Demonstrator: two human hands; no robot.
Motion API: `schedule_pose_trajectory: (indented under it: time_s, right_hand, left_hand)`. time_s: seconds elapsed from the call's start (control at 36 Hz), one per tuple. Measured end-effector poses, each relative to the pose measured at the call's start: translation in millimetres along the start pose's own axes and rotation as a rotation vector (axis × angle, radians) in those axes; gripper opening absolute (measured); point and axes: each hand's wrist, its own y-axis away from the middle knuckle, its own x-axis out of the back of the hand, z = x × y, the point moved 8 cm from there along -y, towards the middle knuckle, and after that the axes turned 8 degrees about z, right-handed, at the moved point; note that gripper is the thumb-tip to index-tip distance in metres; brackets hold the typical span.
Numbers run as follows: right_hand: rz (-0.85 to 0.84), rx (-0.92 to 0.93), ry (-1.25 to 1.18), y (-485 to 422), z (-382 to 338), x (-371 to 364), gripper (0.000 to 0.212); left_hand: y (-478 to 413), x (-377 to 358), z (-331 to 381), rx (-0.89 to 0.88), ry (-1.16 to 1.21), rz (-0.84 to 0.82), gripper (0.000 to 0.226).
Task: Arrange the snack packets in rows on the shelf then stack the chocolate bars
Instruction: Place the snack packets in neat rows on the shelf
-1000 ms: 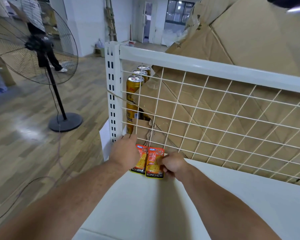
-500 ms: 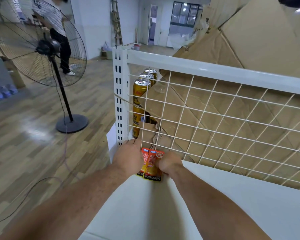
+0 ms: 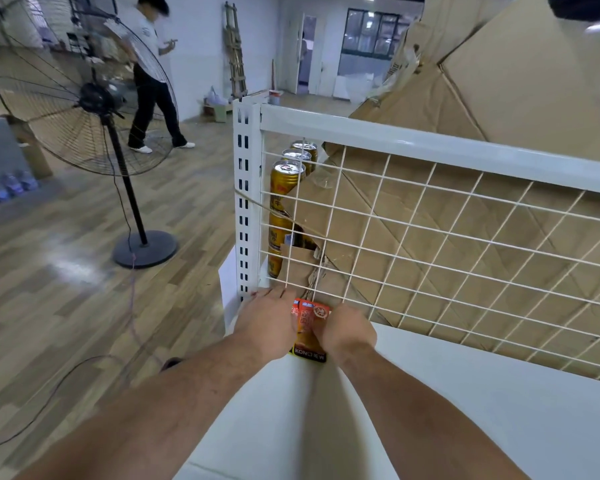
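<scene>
Lying across the white shelf [image 3: 430, 410], two bare arms point away from the camera. At their ends the two hands sit close together in the far left corner of the shelf. The left hand [image 3: 269, 322] lies flat with its fingers straight, pressing down on the left side of the snack packets [image 3: 309, 332]. The right hand [image 3: 349, 336] has its fingers curled down and grips the packets' right edge.

The packets are orange with a black strip at the near end. They lie flat on the shelf between the hands, one partly over the other, and their far ends are just beside the white wire grid [image 3: 430, 237] at the back of the shelf. A white post [image 3: 245, 202] with small slots stands at the grid's left end.

Behind the grid stand gold cans [image 3: 284, 188] in a line, next to big sheets of brown cardboard [image 3: 499, 98]. Farther off to the left, a tall black fan [image 3: 94, 102] stands on the wooden floor [image 3: 66, 271]. Beyond the fan a person [image 3: 149, 74] in a white top and dark trousers is on their feet.
</scene>
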Motion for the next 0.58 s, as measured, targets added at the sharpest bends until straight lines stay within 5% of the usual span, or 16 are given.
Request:
schedule_pose_trajectory:
  time_s: [0.14, 0.31, 0.58]
  right_hand:
    - [0.051, 0.064, -0.011, 5.7, 15.6, 6.4, 0.036]
    - [0.039, 0.247, 0.192, 17.1, 56.5, 16.0, 0.07]
    - [-0.031, 0.05, 0.214, 47.9, 184.2, 40.7, 0.08]
  left_hand:
    - [1.9, 0.8, 16.8, -0.042, -0.003, 0.01, 0.049]
    - [2.5, -19.2, 55.2, -0.128, 0.033, -0.071, 0.054]
    - [22.3, -56.8, 167.5, -0.325, 0.043, -0.243, 0.06]
